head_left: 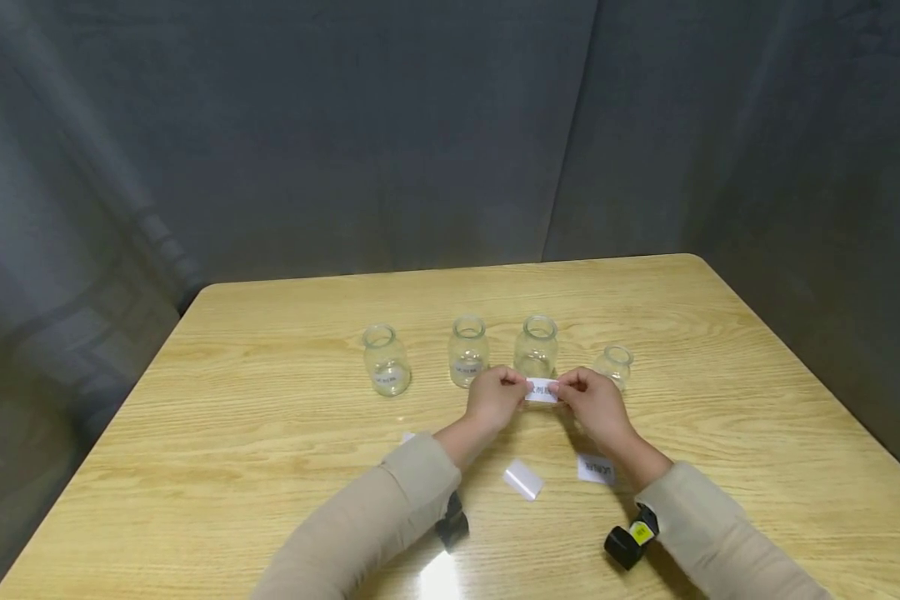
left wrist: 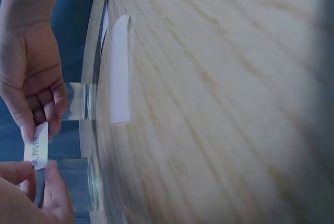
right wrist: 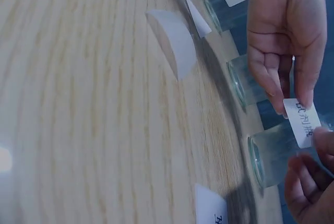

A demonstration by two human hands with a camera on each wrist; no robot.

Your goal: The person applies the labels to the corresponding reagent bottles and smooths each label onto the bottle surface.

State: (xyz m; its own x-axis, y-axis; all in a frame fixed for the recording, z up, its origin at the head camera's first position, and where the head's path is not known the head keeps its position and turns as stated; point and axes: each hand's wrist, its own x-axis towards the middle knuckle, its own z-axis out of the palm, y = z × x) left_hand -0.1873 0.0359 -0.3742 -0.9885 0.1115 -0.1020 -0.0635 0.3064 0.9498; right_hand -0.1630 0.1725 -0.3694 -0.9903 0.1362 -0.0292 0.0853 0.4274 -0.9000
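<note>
Wood-grained tabletop (head_left: 270, 375), pale. Nearest: glossy white slip (head_left: 523, 480), curled; loose printed label (head_left: 596, 468). Beyond: held label (head_left: 542, 390), ends pinched by left hand (head_left: 497, 396) and right hand (head_left: 594, 402), before clear glass jar (head_left: 536, 346); likely light, flexible, possibly tacky, best gripped by edges. Alongside: three rounded, open-mouthed jars (head_left: 387, 362), presumably fragile. Farthest: grey backdrop (head_left: 390, 150).

Looked forward and down from the head across the table (head_left: 285, 417); looked from each wrist, nearer, tipped sideways; shared the held label (right wrist: 301, 123) between both wrist views.
</note>
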